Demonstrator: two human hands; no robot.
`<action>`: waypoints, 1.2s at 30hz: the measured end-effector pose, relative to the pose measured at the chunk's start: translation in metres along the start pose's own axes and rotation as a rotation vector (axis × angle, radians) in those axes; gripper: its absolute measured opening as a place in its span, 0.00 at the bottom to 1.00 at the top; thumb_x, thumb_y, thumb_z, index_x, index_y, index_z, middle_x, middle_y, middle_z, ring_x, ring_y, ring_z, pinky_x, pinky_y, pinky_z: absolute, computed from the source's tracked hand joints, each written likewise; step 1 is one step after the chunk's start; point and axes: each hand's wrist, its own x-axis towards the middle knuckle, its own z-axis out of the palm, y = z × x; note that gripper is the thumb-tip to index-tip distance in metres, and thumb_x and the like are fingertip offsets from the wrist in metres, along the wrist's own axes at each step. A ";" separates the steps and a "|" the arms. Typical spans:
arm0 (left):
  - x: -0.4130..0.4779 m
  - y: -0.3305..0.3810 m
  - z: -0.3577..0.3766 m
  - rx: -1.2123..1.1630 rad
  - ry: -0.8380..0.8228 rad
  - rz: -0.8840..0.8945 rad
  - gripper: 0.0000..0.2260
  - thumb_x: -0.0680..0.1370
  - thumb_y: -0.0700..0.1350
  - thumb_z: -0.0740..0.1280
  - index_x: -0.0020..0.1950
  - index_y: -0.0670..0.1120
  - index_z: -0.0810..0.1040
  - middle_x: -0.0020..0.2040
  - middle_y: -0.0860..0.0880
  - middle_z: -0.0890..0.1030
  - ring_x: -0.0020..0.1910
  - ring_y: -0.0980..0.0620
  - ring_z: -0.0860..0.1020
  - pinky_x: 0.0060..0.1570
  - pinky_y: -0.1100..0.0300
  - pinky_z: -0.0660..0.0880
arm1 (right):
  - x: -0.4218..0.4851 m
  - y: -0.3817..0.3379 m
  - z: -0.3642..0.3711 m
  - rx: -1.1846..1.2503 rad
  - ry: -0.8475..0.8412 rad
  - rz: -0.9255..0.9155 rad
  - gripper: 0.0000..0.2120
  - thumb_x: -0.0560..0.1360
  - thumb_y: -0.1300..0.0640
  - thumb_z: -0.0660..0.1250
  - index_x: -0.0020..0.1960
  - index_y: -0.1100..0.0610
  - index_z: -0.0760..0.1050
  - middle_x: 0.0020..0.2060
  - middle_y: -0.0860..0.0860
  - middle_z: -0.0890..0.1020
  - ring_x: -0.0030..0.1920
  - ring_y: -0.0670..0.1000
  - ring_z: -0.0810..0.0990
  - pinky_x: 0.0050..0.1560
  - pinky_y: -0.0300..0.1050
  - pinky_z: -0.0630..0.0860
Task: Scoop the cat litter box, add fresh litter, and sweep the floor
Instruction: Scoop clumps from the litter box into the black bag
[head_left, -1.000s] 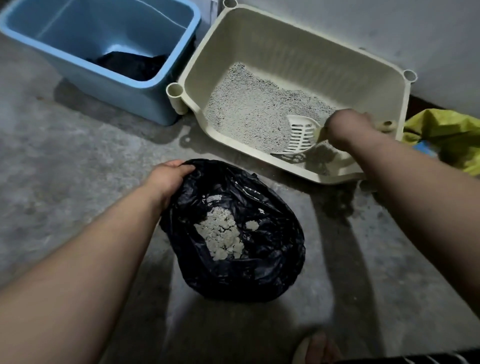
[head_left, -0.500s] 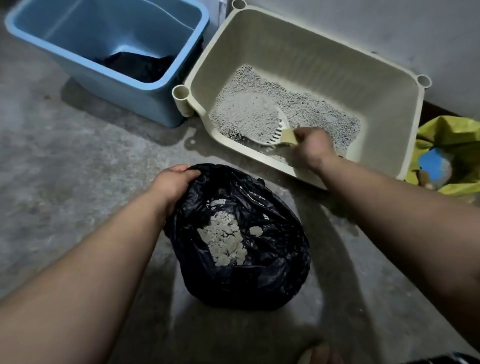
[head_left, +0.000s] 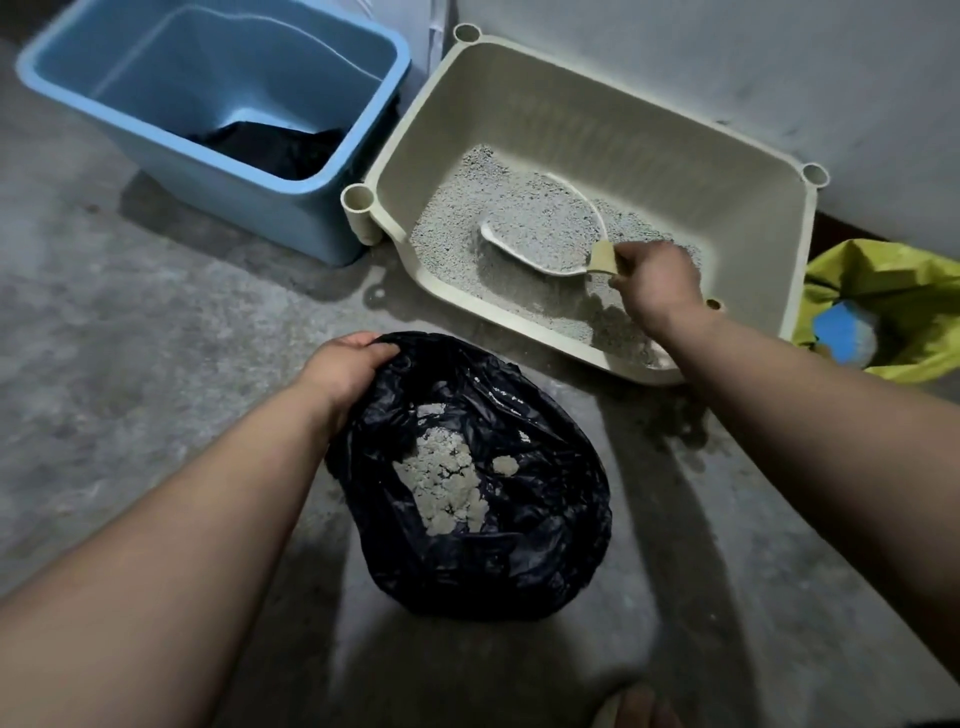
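Grey litter (head_left: 452, 234) filled the scoop (head_left: 545, 234) our right hand (head_left: 657, 286) gripped inside the litter box (head_left: 779, 218); our left hand (head_left: 345, 366) clutched the black bag (head_left: 545, 561) rim.

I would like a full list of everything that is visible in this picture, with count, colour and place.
litter box: one, cream, on the floor by the wall
litter: grey, in the litter box
scoop: one, white, full of litter, in the litter box
bag: one, black, open on the floor, near side
clumps: pale grey, inside the bag
bin: one, blue, left of the litter box
yellow bag: one, at the right edge
left hand: holds the bag rim
right hand: holds the scoop handle
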 end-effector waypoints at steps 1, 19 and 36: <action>0.000 0.001 0.000 0.002 0.003 0.002 0.07 0.77 0.37 0.64 0.40 0.46 0.76 0.24 0.53 0.80 0.21 0.58 0.77 0.25 0.69 0.74 | 0.000 0.001 0.000 -0.013 -0.012 -0.016 0.07 0.72 0.58 0.71 0.50 0.51 0.80 0.44 0.54 0.82 0.50 0.59 0.78 0.46 0.45 0.65; -0.006 0.006 0.004 0.020 0.026 0.034 0.06 0.77 0.38 0.65 0.41 0.45 0.76 0.24 0.53 0.80 0.20 0.60 0.76 0.24 0.70 0.73 | -0.011 -0.002 -0.021 -0.118 0.004 -0.019 0.12 0.72 0.61 0.67 0.53 0.51 0.79 0.49 0.55 0.82 0.51 0.60 0.77 0.47 0.46 0.70; -0.006 0.005 0.002 -0.051 -0.001 0.010 0.10 0.78 0.36 0.63 0.38 0.46 0.75 0.22 0.52 0.78 0.19 0.58 0.75 0.23 0.68 0.73 | -0.008 0.008 -0.037 -0.322 0.074 0.063 0.12 0.72 0.65 0.60 0.48 0.52 0.78 0.49 0.57 0.81 0.48 0.59 0.77 0.52 0.49 0.70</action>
